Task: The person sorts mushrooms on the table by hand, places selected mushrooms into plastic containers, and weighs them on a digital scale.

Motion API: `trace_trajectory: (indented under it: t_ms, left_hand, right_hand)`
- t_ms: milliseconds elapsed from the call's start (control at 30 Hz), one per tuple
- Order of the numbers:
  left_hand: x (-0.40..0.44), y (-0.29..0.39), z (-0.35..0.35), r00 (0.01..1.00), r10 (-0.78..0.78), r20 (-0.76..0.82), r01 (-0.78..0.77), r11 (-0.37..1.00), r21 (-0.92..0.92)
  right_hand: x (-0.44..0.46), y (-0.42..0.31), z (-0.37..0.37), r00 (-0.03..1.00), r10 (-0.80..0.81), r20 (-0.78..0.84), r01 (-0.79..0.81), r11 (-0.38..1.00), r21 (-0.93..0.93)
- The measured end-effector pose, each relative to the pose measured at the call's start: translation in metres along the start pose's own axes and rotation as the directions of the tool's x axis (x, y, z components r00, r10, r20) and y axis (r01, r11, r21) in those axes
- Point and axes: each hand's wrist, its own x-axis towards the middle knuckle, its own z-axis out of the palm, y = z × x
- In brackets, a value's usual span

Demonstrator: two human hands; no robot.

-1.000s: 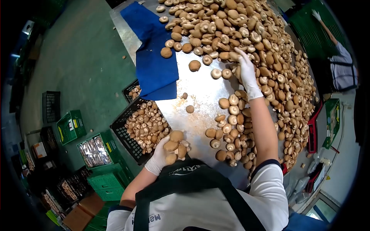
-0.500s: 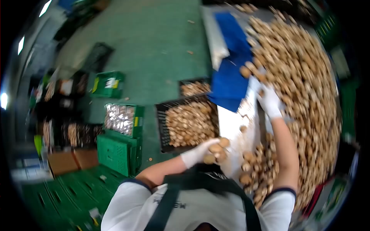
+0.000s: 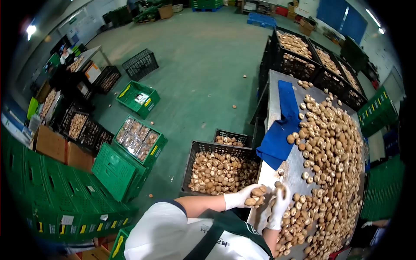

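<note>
The left hand, in a white glove, is cupped around a small cluster of mushrooms, while the gloved right hand, just beside it, curls its fingers around at least one more mushroom; how many it holds cannot be told, as the hand partly hides them. Both hands are close to the person's body, at the near left edge of the metal table, with the mushroom pile spread to their right and toward the far end. The large black crate, well filled with mushrooms, is near the left hand on its left side, and a smaller black crate sits just beyond it. A blue cloth lies on the table's left side, farther off than the hands. For this handling, a loose cupped grip looks best: pressing hard could bruise the caps or snap a stem. The left hand's cluster looks rather full, so keeping its palm turned up and its fingers spread beneath should steady the outer mushrooms. With the hands this close together, a piece could pass between them with little risk of falling; carried wide across the table's edge, a loose one might drop to the floor.
</note>
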Motion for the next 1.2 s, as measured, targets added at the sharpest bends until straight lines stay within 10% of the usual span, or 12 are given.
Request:
trace_trajectory:
  t_ms: [67,167,233,400,600,733,867,1000,1200]
  left_hand:
    - [0.017,-0.020,0.014,0.953,-0.289,-0.089,0.266,0.941,-0.207]
    - [0.008,-0.064,0.046,0.973,-0.069,-0.218,0.132,0.950,0.284]
    - [0.028,-0.084,0.076,0.975,-0.195,-0.103,0.221,0.852,0.474]
    - [0.025,-0.182,0.165,0.927,-0.368,0.070,0.203,0.649,0.733]
    - [-0.031,-0.355,0.225,0.589,-0.728,0.351,-0.065,0.391,0.918]
    - [-0.045,-0.438,0.257,0.356,-0.879,0.316,-0.046,0.321,0.946]
    - [-0.017,-0.491,0.274,0.323,-0.879,0.351,-0.492,0.161,0.856]
    - [-0.008,-0.524,0.279,0.083,-0.880,0.468,-0.972,0.032,0.233]
    - [0.009,-0.529,0.252,0.054,-0.893,0.447,-0.968,0.063,0.242]
  right_hand:
    - [-0.052,0.008,0.000,0.990,-0.047,-0.136,0.039,0.997,-0.063]
    - [-0.092,-0.014,-0.026,0.920,0.074,-0.386,-0.041,0.995,0.093]
    - [-0.111,-0.057,-0.064,0.821,-0.173,-0.544,-0.033,0.937,-0.347]
    - [-0.194,-0.075,-0.146,0.371,-0.161,-0.915,-0.126,0.967,-0.221]
    - [-0.342,-0.087,-0.228,-0.089,-0.273,-0.958,-0.402,0.890,-0.216]
    - [-0.425,-0.097,-0.283,-0.195,-0.331,-0.923,-0.455,0.865,-0.214]
    - [-0.477,-0.090,-0.330,-0.198,-0.350,-0.915,-0.508,0.836,-0.210]
    - [-0.492,-0.069,-0.346,-0.035,-0.197,-0.980,-0.569,0.810,-0.142]
    - [-0.503,-0.024,-0.346,0.138,-0.125,-0.982,-0.668,0.720,-0.186]
